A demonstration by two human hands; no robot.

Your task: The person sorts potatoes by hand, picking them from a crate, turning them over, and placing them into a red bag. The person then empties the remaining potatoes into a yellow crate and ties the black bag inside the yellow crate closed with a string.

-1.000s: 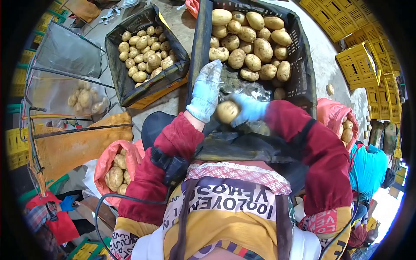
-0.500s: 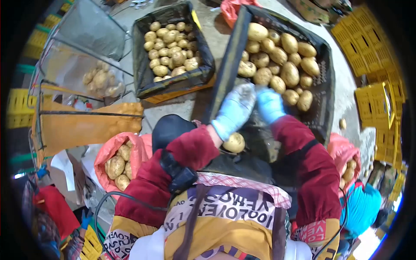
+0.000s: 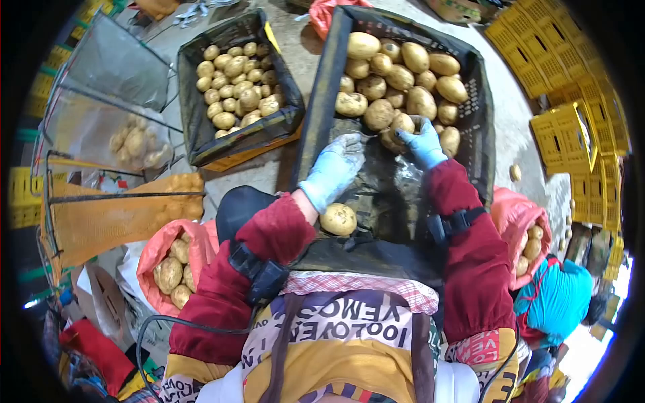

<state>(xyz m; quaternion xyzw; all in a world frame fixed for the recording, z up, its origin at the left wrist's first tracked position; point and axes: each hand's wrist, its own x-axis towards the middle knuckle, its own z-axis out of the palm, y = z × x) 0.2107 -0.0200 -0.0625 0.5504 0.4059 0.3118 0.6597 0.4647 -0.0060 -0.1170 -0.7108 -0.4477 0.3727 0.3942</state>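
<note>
My right hand (image 3: 426, 145), in a blue glove, has its thumb and fingers on a potato (image 3: 402, 125) at the near edge of the heap in the large black-lined crate (image 3: 312, 127). My left hand (image 3: 336, 169), in a blue glove with dirt on the fingers, is over the crate's left part. Its fingers are curled together, and what they hold, if anything, does not show clearly. A single potato (image 3: 338, 219) lies below my left hand, near the crate's close end. Larger potatoes (image 3: 421, 103) fill the far half of the crate.
A smaller lined crate (image 3: 290, 115) of smaller potatoes stands to the left. Open pink sacks of potatoes lie at left (image 3: 152, 269) and right (image 3: 514, 213). Mesh bags hang on a metal frame (image 3: 121, 197). Yellow crates (image 3: 563, 138) are stacked right; a person in turquoise (image 3: 557, 299) is nearby.
My hands have moved apart. My right hand has come onto a potato at the heap's near edge, and my left fingers have curled. The whole view has shifted slightly.
</note>
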